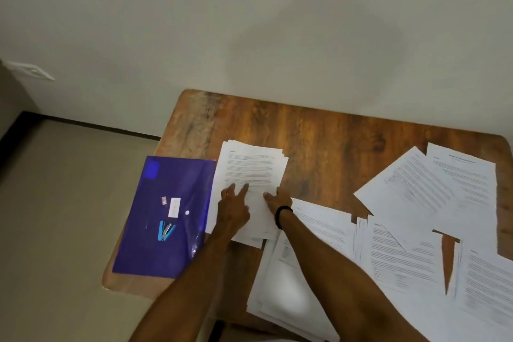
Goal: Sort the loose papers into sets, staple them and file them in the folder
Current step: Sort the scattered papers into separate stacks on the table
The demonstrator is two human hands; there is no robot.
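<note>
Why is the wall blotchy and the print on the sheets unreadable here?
Head view: dim, soft light throws a faint shadow on the pale grey wall; print on the white paper stack is too soft to read; the nearest loose white sheets blur to blank; the glossy purple plastic folder shows sheen along its creased lower right edge.

Print on the stacked sheets was unreadably blurred. The loose papers ran off the right and bottom edges. Two small items on the folder were too small to identify. My right hand obscured its fingers' hold.
</note>
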